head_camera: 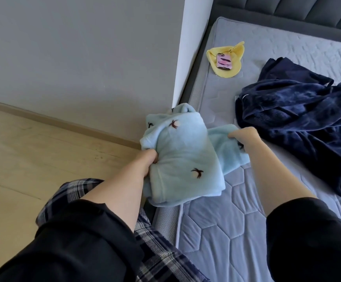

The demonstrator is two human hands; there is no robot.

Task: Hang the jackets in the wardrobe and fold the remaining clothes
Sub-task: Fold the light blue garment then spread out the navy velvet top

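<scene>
- A quilted grey mattress (pixel 226 231) is seen at 3 o'clock.
- A plush navy garment (pixel 299 123) lies crumpled at 2 o'clock.
- A fleecy pale-blue garment (pixel 185 155), folded, is gripped centrally over the mattress edge by the left hand (pixel 147 161) and right hand (pixel 244 137).
- A phone (pixel 224 61) rests on yellow cloth (pixel 226 72) at 1 o'clock.

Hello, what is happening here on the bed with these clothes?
A person is folding a light blue fleece garment at the edge of the mattress. The left hand grips its left side and the right hand holds its right side. A dark blue fleece garment lies unfolded on the mattress to the right. Farther back, a phone rests on a yellow cloth.
</scene>
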